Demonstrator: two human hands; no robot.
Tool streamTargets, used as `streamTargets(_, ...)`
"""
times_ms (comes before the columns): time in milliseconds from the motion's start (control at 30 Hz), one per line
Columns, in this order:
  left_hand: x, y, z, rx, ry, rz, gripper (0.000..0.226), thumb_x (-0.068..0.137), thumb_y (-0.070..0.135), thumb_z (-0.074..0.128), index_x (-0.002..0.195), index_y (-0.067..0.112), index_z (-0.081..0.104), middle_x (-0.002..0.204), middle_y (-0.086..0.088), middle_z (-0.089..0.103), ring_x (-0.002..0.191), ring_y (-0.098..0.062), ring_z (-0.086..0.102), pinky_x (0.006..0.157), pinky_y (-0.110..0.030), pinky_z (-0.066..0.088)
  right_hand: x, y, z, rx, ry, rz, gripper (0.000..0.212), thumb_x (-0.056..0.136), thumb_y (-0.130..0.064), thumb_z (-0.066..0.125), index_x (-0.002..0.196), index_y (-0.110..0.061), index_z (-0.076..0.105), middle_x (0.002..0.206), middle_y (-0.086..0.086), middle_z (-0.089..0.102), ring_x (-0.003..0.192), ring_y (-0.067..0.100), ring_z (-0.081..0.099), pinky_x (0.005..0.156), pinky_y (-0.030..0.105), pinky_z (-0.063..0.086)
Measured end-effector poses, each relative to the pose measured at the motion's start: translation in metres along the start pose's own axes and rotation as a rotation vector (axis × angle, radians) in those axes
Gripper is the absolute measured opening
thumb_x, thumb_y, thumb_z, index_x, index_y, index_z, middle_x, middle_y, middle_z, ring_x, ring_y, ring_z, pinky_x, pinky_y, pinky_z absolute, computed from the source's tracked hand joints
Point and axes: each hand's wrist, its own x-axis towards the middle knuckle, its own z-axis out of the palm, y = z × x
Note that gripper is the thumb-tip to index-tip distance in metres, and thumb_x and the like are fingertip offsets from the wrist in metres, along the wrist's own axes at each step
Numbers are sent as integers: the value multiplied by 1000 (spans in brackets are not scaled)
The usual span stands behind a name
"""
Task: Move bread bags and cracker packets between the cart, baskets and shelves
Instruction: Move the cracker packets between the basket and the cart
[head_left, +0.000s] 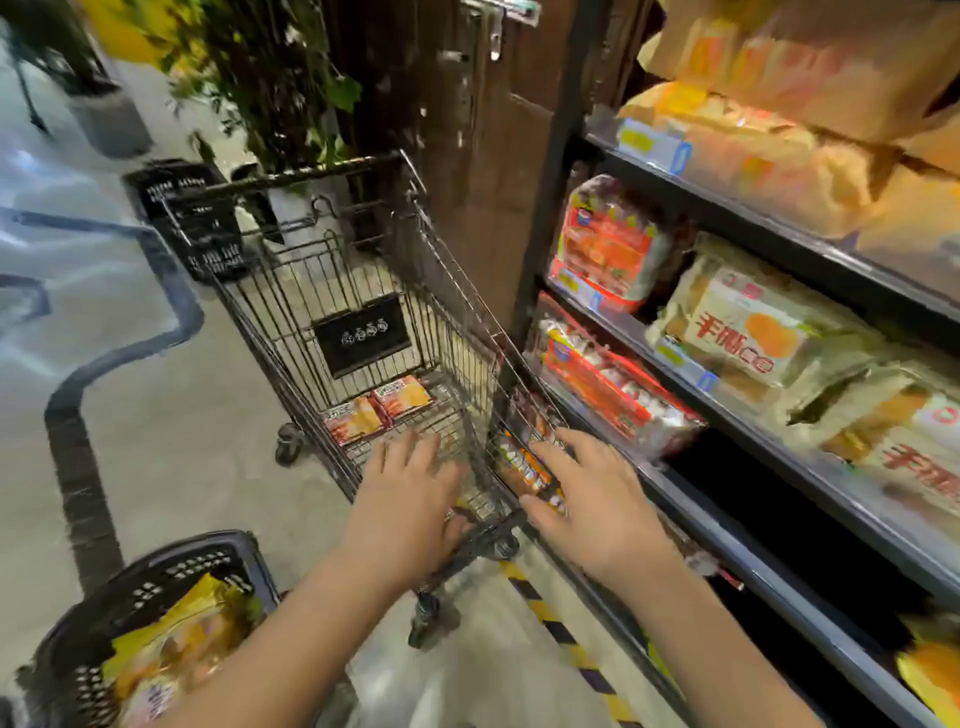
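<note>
Fingers of the left hand (410, 499) spread, holding nothing, palm down (over the cart (363, 291)); right hand (592, 499) likewise.

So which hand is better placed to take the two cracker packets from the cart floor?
Left, probably. The left hand is inside the cart, near the cracker packets; the right hand is outside, on a dark packet.

Beside me the shelves (779, 415) carry bread bags (748, 332), and the cart (311, 291) holds two cracker packets (376, 408).
</note>
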Motion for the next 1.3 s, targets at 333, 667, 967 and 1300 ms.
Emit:
streamTargets(333, 72, -53, 6, -63, -100, -373, 60, 100, 53, 50, 153, 28, 37, 168, -9, 16, 157, -36, 6, 127, -55, 8, 160, -19, 6, -84, -175, -355, 63, 103, -53, 47, 159, -29, 31, 169, 3, 17, 156, 24, 14, 127, 40, 8)
streamTargets(667, 192, -69, 6, -130, -283, -562, 60, 103, 51, 47, 156, 26, 33, 169, -11, 15, 158, -34, 5, 127, -53, 5, 316, -5, 19, -5, -378, -441, 63, 99, -54, 54, 156, -35, 35, 168, -3, 17, 156, 23, 15, 129, 49, 14)
streamTargets(967, 270, -115, 70, -243, -344, -680, 64, 102, 50, 48, 158, 26, 29, 170, -10, 14, 156, -35, 10, 127, -52, 12, 406, -10, 86, -22, -459, -473, 61, 101, -50, 53, 156, -33, 37, 168, 0, 20, 155, 22, 18, 126, 46, 14)
streamTargets(1300, 352, -181, 210, -552, -320, -896, 61, 102, 50, 47, 156, 25, 34, 159, -13, 35, 147, -35, 34, 117, -52, 38, 497, -3, 215, 136, -495, -351, 53, 101, -34, 60, 152, -23, 46, 160, -2, 31, 146, 20, 34, 118, 34, 30)
